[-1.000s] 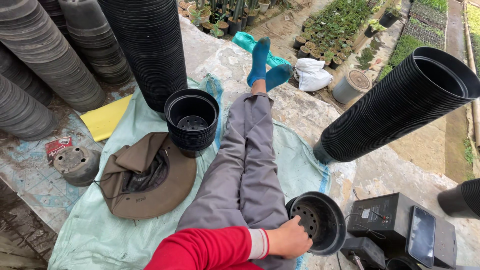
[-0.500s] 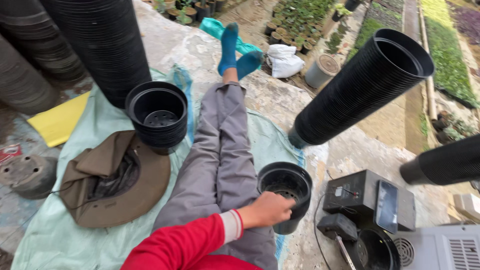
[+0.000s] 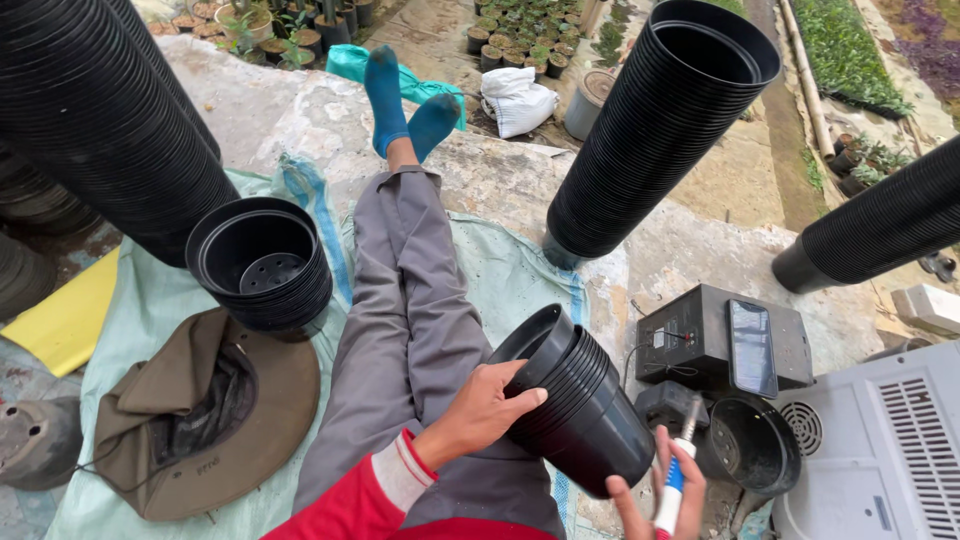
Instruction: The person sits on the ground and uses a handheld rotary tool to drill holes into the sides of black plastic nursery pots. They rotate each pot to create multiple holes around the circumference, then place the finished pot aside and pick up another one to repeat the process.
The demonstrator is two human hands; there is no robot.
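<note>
Gripping a short stack of pots (image 3: 585, 410) in left hand (image 3: 485, 410), right hand (image 3: 655, 495) at five o'clock clutching a pen-shaped tool (image 3: 676, 470); tall stacks (image 3: 655, 130) waiting.

The left hand (image 3: 480, 412) reaches forward from a red sleeve with a striped cuff, fingers (image 3: 520, 397) curled in a grip, thumb raised. The right hand (image 3: 660, 495) sits low at the frame's bottom edge, palm up, fingers closed.

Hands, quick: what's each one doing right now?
Left hand: closed on the rim of a small stack of black pots.
Right hand: closed around a white pen-like tool.
</note>
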